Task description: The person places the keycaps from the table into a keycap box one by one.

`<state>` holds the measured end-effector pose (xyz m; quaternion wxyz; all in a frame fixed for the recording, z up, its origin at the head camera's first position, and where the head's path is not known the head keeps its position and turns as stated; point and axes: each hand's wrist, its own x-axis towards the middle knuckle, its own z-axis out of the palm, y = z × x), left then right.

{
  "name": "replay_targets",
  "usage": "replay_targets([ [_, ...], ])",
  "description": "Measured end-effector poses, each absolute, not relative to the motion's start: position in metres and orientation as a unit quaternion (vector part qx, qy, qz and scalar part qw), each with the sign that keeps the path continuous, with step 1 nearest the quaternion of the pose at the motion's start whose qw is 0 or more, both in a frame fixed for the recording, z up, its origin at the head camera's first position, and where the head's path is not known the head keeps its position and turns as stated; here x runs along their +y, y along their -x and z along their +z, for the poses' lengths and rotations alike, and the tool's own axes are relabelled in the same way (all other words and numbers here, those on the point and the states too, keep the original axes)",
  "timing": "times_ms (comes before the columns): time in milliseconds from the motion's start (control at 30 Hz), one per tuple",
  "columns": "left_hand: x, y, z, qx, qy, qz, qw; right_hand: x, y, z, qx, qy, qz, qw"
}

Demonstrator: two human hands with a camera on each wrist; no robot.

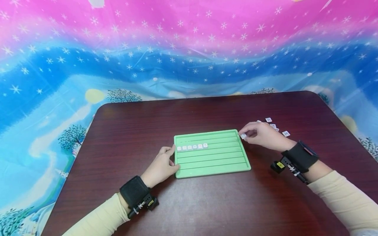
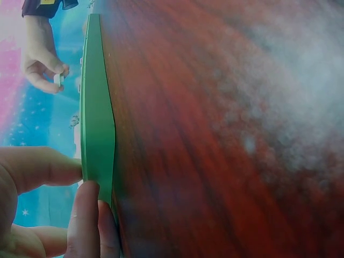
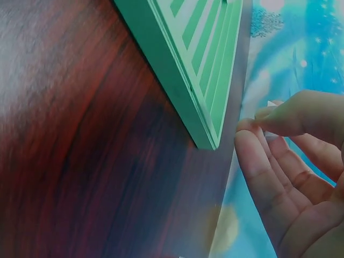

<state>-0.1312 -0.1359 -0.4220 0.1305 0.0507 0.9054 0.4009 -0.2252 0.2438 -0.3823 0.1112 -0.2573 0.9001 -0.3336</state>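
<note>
one green tray [image 1: 212,164], six tiles [image 1: 192,147] in a row, right hand [image 1: 261,134] fingers pinching one tile [image 1: 243,136], left hand [image 1: 160,167] fingers gripping tray edge, four loose tiles [image 1: 277,127] on surface [image 1: 206,203]

Left hand [image 2: 32,204] grips green tray [image 2: 97,123] edge; right hand [image 2: 40,54] pinches white tile [image 2: 57,80].
</note>
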Motion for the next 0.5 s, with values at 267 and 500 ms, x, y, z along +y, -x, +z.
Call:
replay_targets([
  [267, -0.136, 0.131, -0.422, 0.904, -0.048, 0.403, 0.132, 0.233, 0.225, -0.384, 0.897, 0.266, -0.337, 0.102],
  [500, -0.135, 0.132, -0.421, 0.905, -0.046, 0.402, 0.134, 0.227, 0.224, -0.384, 0.896, 0.274, -0.331, 0.112],
])
